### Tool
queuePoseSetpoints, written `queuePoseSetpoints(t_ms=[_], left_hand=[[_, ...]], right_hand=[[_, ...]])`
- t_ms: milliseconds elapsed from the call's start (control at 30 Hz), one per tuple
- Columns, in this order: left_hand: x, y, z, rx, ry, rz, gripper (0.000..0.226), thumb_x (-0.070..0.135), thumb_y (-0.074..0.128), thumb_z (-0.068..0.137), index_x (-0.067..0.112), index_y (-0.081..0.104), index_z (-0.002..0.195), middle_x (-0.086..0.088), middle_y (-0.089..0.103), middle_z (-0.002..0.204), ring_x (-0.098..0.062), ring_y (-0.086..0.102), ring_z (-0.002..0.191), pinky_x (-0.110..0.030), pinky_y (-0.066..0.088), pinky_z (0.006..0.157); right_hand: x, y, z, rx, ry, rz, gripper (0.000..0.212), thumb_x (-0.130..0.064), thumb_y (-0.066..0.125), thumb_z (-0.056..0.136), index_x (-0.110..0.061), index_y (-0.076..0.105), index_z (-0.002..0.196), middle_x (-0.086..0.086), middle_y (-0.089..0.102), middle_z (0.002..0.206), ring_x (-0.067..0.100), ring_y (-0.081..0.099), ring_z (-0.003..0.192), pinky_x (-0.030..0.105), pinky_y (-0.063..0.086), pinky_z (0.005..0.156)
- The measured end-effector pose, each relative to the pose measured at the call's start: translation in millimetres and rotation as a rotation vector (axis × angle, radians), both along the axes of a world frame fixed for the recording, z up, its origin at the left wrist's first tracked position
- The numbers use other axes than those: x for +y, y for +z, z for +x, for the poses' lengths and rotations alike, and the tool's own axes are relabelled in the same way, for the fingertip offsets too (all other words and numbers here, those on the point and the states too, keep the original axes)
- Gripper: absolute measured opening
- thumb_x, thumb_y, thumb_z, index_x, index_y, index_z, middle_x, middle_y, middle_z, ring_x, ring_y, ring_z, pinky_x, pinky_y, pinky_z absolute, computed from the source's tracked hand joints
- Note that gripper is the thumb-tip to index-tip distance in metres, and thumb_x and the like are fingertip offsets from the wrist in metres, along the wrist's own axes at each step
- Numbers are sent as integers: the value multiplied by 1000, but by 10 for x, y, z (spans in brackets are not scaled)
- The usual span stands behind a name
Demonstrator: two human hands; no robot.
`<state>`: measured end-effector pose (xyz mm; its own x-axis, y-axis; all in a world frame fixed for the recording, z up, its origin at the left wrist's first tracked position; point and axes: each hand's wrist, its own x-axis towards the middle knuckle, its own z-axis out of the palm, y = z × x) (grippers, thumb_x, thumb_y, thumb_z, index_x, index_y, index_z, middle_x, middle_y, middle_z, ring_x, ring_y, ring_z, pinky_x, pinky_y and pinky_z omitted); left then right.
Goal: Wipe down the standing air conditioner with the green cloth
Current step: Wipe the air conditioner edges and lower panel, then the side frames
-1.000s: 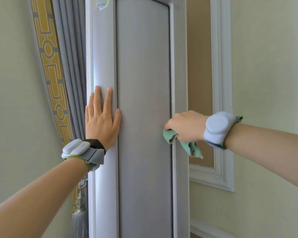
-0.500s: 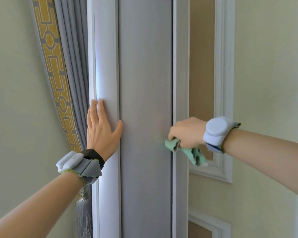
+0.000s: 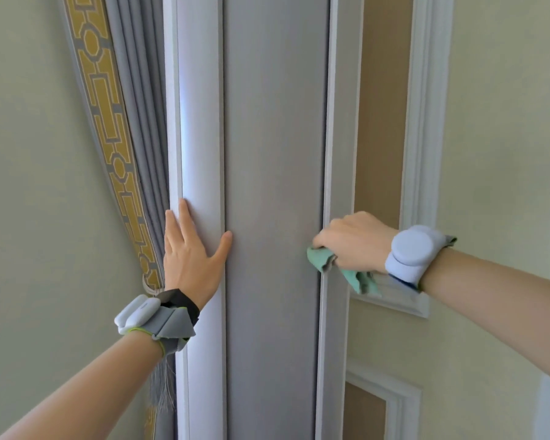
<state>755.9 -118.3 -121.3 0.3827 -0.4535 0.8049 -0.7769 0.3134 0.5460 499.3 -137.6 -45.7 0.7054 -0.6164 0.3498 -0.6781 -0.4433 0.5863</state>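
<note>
The tall standing air conditioner (image 3: pixel 273 154) fills the middle of the view, with a grey front panel between two white side strips. My left hand (image 3: pixel 189 258) lies flat on its left white strip, fingers apart, thumb touching the grey panel's edge. My right hand (image 3: pixel 354 242) is closed around the crumpled green cloth (image 3: pixel 323 258) and presses it against the right white strip; a tail of the cloth hangs down below the hand. Both wrists wear strapped-on devices.
A grey curtain (image 3: pixel 134 106) with a yellow patterned border hangs tied back just left of the unit, its tassel below my left wrist. White wall moulding (image 3: pixel 424 154) frames a tan panel to the right. Pale walls lie on both sides.
Both hands have slid downward along the unit, and the view has followed them down. The right hand still holds the cloth on the right strip.
</note>
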Motion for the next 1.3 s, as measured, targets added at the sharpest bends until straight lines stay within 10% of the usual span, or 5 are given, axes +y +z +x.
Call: queuePoseSetpoints(t_ms=[400,633,867,1100,1300], left_hand=[[14,-25,-1,-44,65,9,89,53,52,88,23,-3,152,-13,6,160,-32,11,147,-43,16,116],[-5,-38,12,-48,61,4,90,55,51,87,24,-4,152,-12,5,160,-31,9,147,-41,15,116],[-10,-132,22,-51,7,-19,88,51,52,89,23,-3,152,-10,1,161,-26,2,149,-32,5,115],[52,-515,15,-53,-13,15,92,44,57,89,14,-2,152,-8,-1,161,-21,-1,149,-30,3,117],[97,-982,-37,192,-85,136,105,47,64,83,12,-7,151,-5,0,160,-22,2,148,-39,8,121]], right_hand=[[105,-489,126,-126,-82,130,19,-4,49,78,-15,58,90,6,60,86,33,63,86,32,44,61],[23,-42,69,-354,-35,-292,19,-2,48,77,-16,51,90,12,61,78,35,56,64,32,29,52],[87,-959,99,-189,-69,212,21,-5,47,79,-18,54,94,7,62,91,34,64,87,32,39,60],[-39,-524,44,-414,-38,-290,28,-4,57,75,-15,53,101,0,31,52,30,42,46,25,18,43],[81,-1606,122,-376,-56,165,23,-8,51,83,-15,46,104,9,57,76,35,62,71,33,34,52]])
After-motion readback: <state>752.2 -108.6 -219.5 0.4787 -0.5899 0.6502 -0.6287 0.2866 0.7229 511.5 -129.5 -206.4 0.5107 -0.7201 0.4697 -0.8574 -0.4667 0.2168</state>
